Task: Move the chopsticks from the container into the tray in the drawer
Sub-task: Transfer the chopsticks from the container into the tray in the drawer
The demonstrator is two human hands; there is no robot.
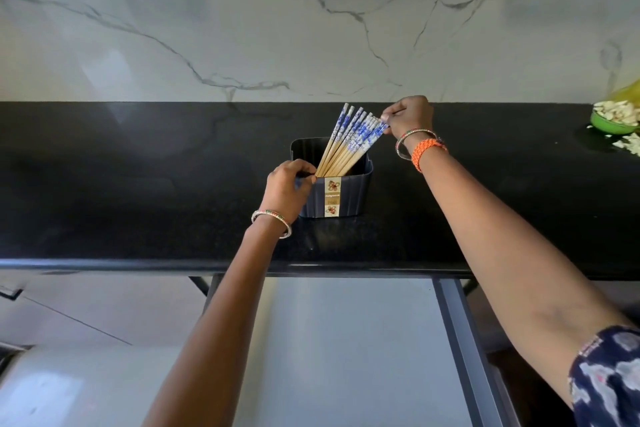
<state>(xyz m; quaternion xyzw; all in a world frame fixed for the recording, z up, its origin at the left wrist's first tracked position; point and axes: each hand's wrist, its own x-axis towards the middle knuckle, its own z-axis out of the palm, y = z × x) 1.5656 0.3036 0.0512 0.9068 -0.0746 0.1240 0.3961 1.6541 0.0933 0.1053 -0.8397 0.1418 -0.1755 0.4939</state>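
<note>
Nearest the person, below the edge of the black polished stone desk [138, 218], a pale grey drawer [346, 340] stands pulled out; I cannot make out a tray in it from here. On the desk just beyond sits the dark blue ribbed plastic container [349, 194], its gold flowered label facing near. The left hand [287, 187] grips the container's near-left rim, fingers [304, 174] curled together over the edge, steadying it.

The bundle of bamboo chopsticks with blue-and-white patterned tops [349, 139] is inside the container, tips down, fanning up and to the far right. The right hand [410, 114] has its fingers [387, 120] pinched on the top of the rightmost sticks.

I would judge them light, stiff and smooth — likely to slide past one another and scatter if pinched only at the ends. A fuller grasp around the whole fan, at the bare bamboo below the pattern, looks safer — squeezing them into one bunch before lifting clear of the rim.

At the far right stands a green bowl [611, 123] of pale pieces.
</note>
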